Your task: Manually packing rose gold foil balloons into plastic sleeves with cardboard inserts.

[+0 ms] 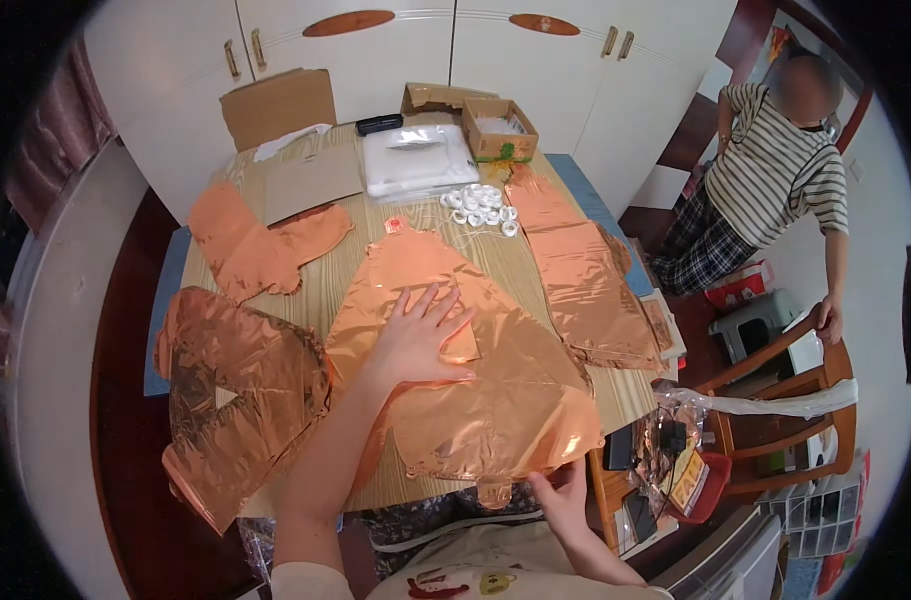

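Observation:
A large flat, uninflated rose-gold foil balloon (486, 390) lies across the middle of the wooden table, its near edge reaching the table's front. My left hand (421, 340) presses on its upper part, fingers spread and palm down. At the near right edge, my right hand (566, 500) has its thumb and fingers at the foil's rim, closed on it; part of the fingers is hidden by the foil. A small tab (495, 492) hangs from that edge, left of the right hand.
Around it lie more flat foil balloons: one with a triangular hole (276, 350), a branched one (236, 245) and a long one (586, 280). Behind are white ribbon rolls (481, 205), a clear plastic pack (419, 165) and a cardboard box (501, 130). A person (776, 170) stands by a wooden chair (791, 385).

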Motion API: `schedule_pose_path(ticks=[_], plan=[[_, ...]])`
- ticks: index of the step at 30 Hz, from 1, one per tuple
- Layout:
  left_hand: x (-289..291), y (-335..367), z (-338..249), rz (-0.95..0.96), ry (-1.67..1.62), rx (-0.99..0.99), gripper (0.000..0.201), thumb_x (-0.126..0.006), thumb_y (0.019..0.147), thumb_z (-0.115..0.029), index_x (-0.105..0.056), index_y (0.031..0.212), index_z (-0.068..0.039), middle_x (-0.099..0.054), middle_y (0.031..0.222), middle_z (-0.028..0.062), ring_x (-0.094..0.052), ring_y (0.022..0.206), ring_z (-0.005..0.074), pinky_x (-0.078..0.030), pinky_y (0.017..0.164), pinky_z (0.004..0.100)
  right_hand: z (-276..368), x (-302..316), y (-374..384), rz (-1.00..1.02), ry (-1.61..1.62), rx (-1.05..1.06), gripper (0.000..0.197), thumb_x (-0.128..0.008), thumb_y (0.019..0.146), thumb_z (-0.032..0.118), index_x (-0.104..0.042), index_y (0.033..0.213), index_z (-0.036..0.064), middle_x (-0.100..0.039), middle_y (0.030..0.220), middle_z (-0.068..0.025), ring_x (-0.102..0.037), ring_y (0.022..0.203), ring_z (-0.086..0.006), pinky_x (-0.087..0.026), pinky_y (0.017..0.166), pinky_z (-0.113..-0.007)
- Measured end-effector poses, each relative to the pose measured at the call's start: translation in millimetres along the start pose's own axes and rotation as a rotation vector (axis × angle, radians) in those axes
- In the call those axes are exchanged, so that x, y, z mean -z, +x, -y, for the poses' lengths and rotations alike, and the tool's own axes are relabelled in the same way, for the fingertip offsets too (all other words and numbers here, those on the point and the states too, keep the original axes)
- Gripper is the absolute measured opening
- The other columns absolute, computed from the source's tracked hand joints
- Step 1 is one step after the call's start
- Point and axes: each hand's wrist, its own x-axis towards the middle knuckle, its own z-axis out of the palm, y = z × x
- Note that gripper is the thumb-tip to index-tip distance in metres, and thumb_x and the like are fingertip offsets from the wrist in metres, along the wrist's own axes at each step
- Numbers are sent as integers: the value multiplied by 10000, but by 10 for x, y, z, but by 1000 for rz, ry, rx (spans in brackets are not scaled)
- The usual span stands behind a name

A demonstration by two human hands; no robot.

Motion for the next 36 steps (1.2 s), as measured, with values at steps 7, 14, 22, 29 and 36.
schedule_pose_path(ticks=[7, 14, 22, 29, 36], plan=[[7, -10, 3, 13, -18, 5, 993, -650, 676, -715, -347, 1491, -235, -291, 1557, 111, -207, 1454, 335, -135, 1162, 555, 219, -49, 80, 230, -819, 14, 238, -704, 814, 169, -587, 949, 12, -608, 770, -111, -619, 675, -258, -492, 585, -337], [-99, -21, 91, -3, 25, -4, 981, -617, 690, -746, -363, 1482, -225, -289, 1558, 105, -205, 1454, 337, -127, 1162, 555, 503, -358, 98, 407, -965, 708, 280, -729, 667, 81, -608, 920, 66, -584, 1037, -90, -583, 1000, -299, -475, 804, -421], [7, -15, 30, 26, -17, 0, 989, -558, 705, -800, -381, 1473, -202, -274, 1563, 110, -186, 1460, 336, -118, 1162, 558, 315, -235, 298, 735, -846, 755, 256, -687, 740, 80, -580, 966, 27, -578, 1148, -166, -550, 1142, -349, -444, 995, -471], [-27, 5, 49, 34, -18, -17, 1009, -560, 701, -796, -355, 1486, -196, -269, 1566, 109, -169, 1465, 334, -109, 1165, 561, -17, -30, 17, 283, -456, 299, 227, -570, 865, 2, -527, 1087, -22, -562, 1129, -202, -582, 1048, -322, -466, 886, -374], [30, -19, 36, 41, -4, -84, 1011, -573, 735, -747, -327, 1490, -122, -280, 1562, 92, -166, 1469, 306, -110, 1174, 547, -33, 99, -43, 216, -402, 140, 379, -573, 899, 28, -442, 1249, -36, -548, 1142, -183, -572, 1034, -246, -451, 897, -339]])
